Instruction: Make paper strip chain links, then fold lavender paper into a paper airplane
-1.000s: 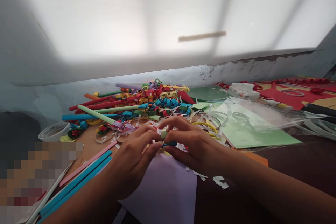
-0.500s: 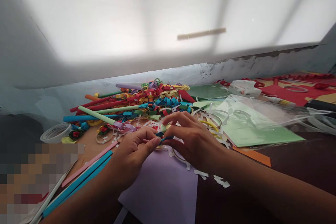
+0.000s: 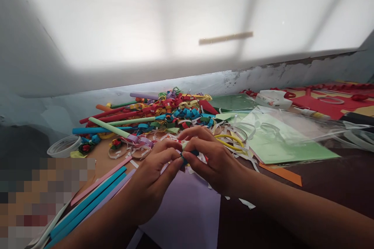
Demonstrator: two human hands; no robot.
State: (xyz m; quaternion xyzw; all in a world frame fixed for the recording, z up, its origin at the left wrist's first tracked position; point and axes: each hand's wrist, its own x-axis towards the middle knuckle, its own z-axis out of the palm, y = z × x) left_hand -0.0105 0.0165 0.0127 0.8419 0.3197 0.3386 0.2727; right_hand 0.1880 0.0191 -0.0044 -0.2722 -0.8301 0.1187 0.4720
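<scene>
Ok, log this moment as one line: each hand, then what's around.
left hand: pinching blue strip | right hand: pinching blue strip | below: purple sheet | beyond: paper chains

Left hand [image 3: 153,175] beside right hand [image 3: 214,159], fingers [image 3: 171,168] bent

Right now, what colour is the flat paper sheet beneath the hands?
The flat paper sheet is light purple; best view: head.

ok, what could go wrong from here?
1. The small blue strip pinched between the left hand and right hand is mostly covered by fingers, so a crooked fold or a slip could go unnoticed.
2. Loops in the paper-chain pile sit just beyond the fingers; a knuckle might snag one.
3. A white scrap lies near the right wrist and could get brushed aside.
</scene>
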